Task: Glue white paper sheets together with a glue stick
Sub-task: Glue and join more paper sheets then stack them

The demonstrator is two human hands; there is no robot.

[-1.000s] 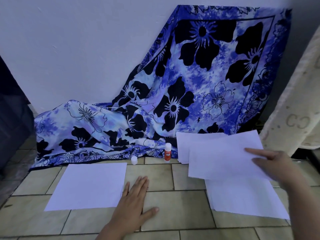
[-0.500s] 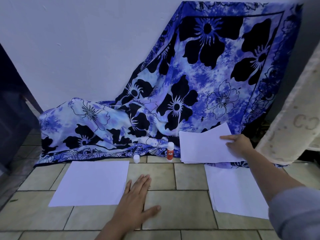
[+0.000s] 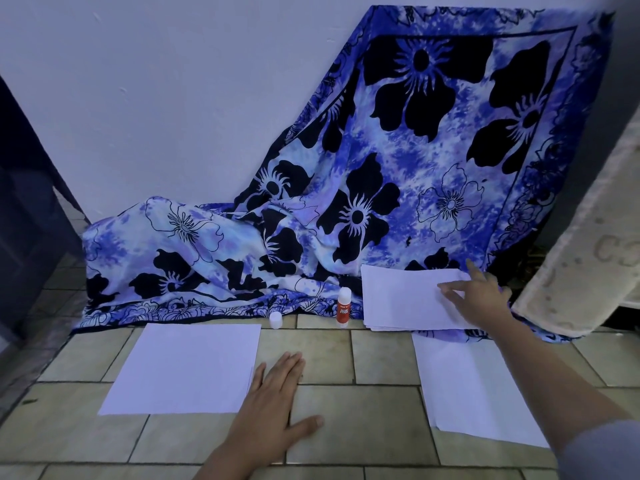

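Observation:
A white sheet [image 3: 183, 367] lies flat on the tiled floor at the left. My left hand [image 3: 273, 401] rests flat on the tiles beside its right edge, fingers straight. A stack of white sheets [image 3: 401, 299] lies at the back right, partly on the cloth. My right hand [image 3: 479, 297] rests on the stack's right side with fingers spread. More white sheets [image 3: 467, 386] lie on the floor below it, partly under my right forearm. A red glue stick [image 3: 343, 307] stands uncapped between the papers, and its white cap [image 3: 275, 320] sits to its left.
A blue flowered cloth [image 3: 346, 202] hangs down the white wall and bunches on the floor behind the papers. A beige rug or mat [image 3: 581, 265] leans at the far right. A dark panel [image 3: 24, 220] stands at the left.
My right hand carried a sheet from above the right-hand floor pile back onto the stack by the cloth and now rests on it. My left hand stayed in place.

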